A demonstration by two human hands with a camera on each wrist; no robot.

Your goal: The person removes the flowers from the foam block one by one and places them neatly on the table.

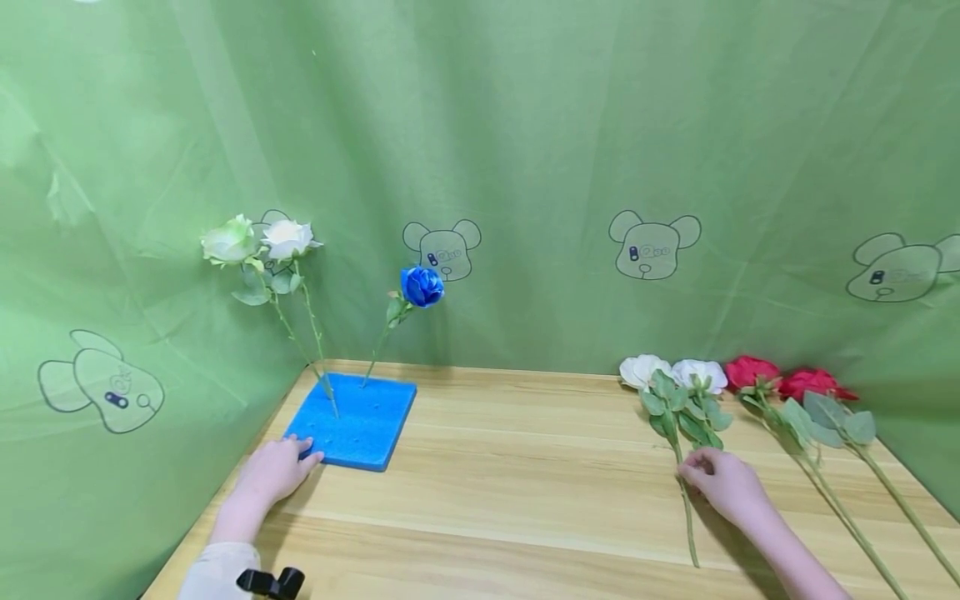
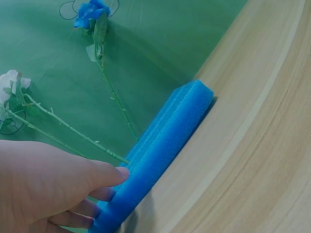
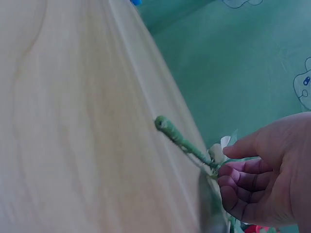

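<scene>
Left hand (image 1: 272, 471), fingers extended, rests against the near-left corner of a blue block (image 1: 356, 442); two pale roses (image 1: 228, 242) and one blue rose (image 1: 422, 287) stand in it, leaning. At right, a white rose (image 1: 643, 372), full-petalled, with broad green leaves and a long slender stem, lies on the table beside another. Right hand (image 1: 723, 479), fingers curled, is at its stem; cannot tell whether the pinch is closed. Two red roses (image 1: 752, 372) lie farthest right. Right wrist view alone shows the blunt stem end (image 3: 160, 122); left wrist view, the thumb on the block's side.
</scene>
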